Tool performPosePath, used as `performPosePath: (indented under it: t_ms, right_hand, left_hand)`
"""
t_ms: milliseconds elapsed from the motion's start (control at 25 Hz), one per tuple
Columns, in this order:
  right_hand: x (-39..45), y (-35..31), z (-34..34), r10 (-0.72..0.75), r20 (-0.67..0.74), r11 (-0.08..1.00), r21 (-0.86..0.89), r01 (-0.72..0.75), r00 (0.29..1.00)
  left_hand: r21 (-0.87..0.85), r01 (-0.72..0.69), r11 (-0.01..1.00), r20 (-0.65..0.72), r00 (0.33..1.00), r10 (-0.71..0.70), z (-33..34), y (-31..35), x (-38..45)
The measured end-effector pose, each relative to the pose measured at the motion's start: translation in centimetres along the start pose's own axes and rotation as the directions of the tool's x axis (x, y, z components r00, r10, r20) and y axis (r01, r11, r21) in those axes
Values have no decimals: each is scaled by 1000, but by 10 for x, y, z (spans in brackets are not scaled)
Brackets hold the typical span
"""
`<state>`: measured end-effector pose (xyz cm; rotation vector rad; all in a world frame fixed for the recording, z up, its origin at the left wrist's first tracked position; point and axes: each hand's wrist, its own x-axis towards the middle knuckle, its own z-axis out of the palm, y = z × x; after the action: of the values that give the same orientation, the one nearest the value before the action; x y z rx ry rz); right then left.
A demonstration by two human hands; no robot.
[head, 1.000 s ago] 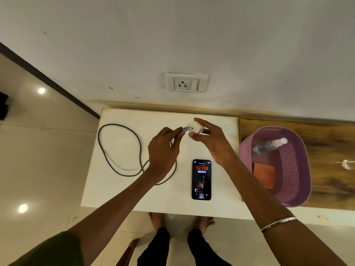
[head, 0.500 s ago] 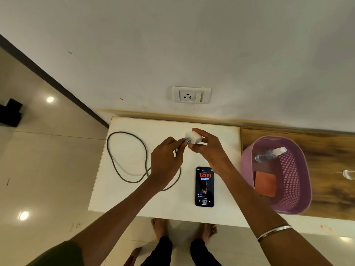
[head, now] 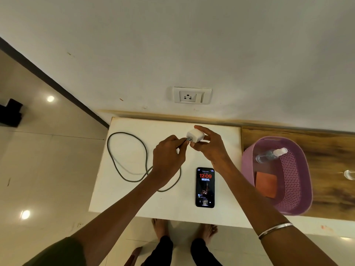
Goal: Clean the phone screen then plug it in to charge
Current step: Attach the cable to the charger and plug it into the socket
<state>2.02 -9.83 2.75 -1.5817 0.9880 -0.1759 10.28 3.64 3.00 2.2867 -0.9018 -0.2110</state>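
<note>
A black phone (head: 205,187) lies face up on the white table (head: 126,200), its screen lit and showing 12:09. Above the table, my right hand (head: 210,145) grips a small white charger adapter (head: 195,135). My left hand (head: 168,160) pinches the metal plug end of a dark cable (head: 126,156), and the plug tip sits at the adapter's face. The rest of the cable lies in loose loops on the left half of the table. A white wall socket (head: 192,95) is on the wall behind the table.
A pink plastic basket (head: 299,198) stands to the right on a wooden surface (head: 330,150), holding a clear spray bottle (head: 270,154) and an orange cloth (head: 266,184). My bare feet show below the table's front edge. Tiled floor lies to the left.
My left hand has brought the cable plug up to the adapter held in my right hand, closing the small gap. The phone has not moved.
</note>
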Motion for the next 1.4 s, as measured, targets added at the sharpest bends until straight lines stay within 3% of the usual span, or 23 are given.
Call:
performPosePath:
  t_ms: [720, 880, 1000, 1080, 1240, 1400]
  right_hand:
    - [2, -14, -2, -104, -36, 990, -99, 100, 994]
    - [0, -11, -2, -120, -77, 991, -65, 115, 990]
    - [-2, -10, -2, -140, -97, 990, -51, 135, 985]
    - [-2, -10, -2, -140, -88, 989, -69, 134, 986]
    - [-4, -14, -4, -179, -74, 984, -11, 179, 981]
    - [-7, -24, -12, -188, -32, 979, 73, 190, 982]
  left_hand:
    - [-3, 47, 999, -21, 999, -47, 7, 12, 13]
    - [-102, 133, 986, -5, 991, -134, 6, 14, 11]
    - [-255, 283, 924, 49, 959, -280, 0, 20, 15]
    - [-398, 392, 829, 150, 920, -363, -2, 21, 24]
    - [-558, 544, 626, 458, 831, -314, -3, 22, 40]
    - [-614, 569, 547, 450, 822, -350, -1, 21, 44]
